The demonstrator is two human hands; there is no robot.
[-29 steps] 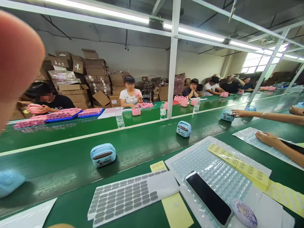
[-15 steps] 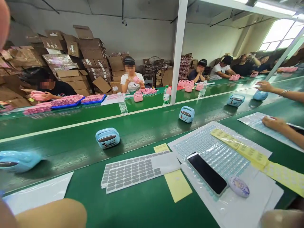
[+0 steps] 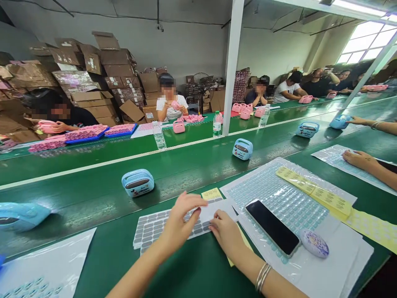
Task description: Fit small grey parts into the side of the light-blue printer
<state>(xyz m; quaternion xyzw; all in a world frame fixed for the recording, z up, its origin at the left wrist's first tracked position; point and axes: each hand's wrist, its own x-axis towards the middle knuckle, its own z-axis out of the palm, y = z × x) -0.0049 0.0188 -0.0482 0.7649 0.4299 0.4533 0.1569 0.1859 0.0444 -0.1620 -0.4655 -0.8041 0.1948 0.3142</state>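
A white sheet of grey oval stickers [image 3: 151, 227] lies on the green table in front of me. Over its middle is my left hand [image 3: 181, 217], thumb and forefinger apart, holding nothing. My right hand [image 3: 228, 236], wearing silver bangles, has its fingers curled in on the lower right part of the sheet, beside the last grey stickers. Whether a single sticker is between those fingertips is too small to see. Partly under the sheet and my right hand is yellow paper [image 3: 212, 193].
A phone [image 3: 273, 227] and an oval purple-patterned object [image 3: 314, 243] rest on clear sticker sheets [image 3: 248, 186] at right. Blue handled cases [image 3: 138, 183] stand along the green belt [image 3: 192, 165]. A co-worker's hand [image 3: 359, 159] is at far right; people sit opposite.
Both my hands have come in from the frame's edges to the grey sticker sheet. At far right, the co-worker's raised hand has lowered onto a blue case.
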